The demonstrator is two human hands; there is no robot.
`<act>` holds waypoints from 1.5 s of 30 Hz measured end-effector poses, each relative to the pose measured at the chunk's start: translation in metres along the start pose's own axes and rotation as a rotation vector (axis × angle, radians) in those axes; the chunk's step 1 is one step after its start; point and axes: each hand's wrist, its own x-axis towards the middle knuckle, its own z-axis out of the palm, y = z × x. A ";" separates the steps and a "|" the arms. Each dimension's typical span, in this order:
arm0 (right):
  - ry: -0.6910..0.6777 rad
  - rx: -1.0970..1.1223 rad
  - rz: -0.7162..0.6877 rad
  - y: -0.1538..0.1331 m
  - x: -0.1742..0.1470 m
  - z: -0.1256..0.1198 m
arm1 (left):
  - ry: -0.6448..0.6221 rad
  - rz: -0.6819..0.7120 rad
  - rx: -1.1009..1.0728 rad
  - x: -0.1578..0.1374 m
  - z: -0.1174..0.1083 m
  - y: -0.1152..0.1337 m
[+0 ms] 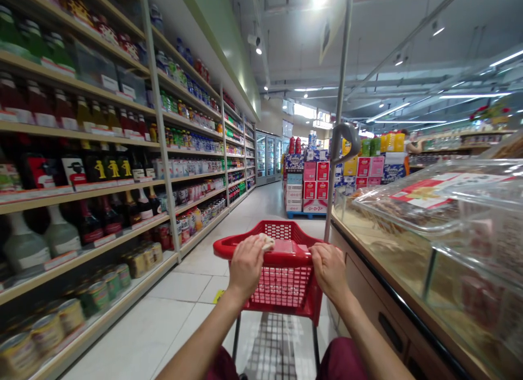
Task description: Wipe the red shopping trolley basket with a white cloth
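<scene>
A red plastic shopping cart (278, 295) stands right in front of me. My left hand (246, 266) is closed around the left part of its handle (289, 259), and a crumpled whitish cloth or tissue (267, 241) shows by its fingers. At the right end of the handle, my right hand (329, 268) is closed as well, knuckles up. Through the cart's mesh and over its rim I see pink packages (285, 246); their kind is not clear.
Shelves of bottles and cans (110, 124) line the left side. Close on the right runs a glass-sided counter (408, 260) with clear plastic packs (429, 200). Stacked drink cartons (310, 186) stand ahead beside a metal pole (342, 85). A tiled aisle (204, 279) leads toward glass-door fridges (267, 154).
</scene>
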 end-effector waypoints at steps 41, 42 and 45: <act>0.018 0.044 -0.029 0.012 -0.004 -0.006 | -0.163 0.184 -0.199 0.021 0.011 0.049; 0.012 0.052 -0.036 0.013 -0.004 -0.006 | -0.171 0.202 -0.192 0.021 0.010 0.049; -0.008 0.072 -0.050 0.013 -0.005 -0.008 | -0.189 0.051 -0.126 0.024 0.005 0.031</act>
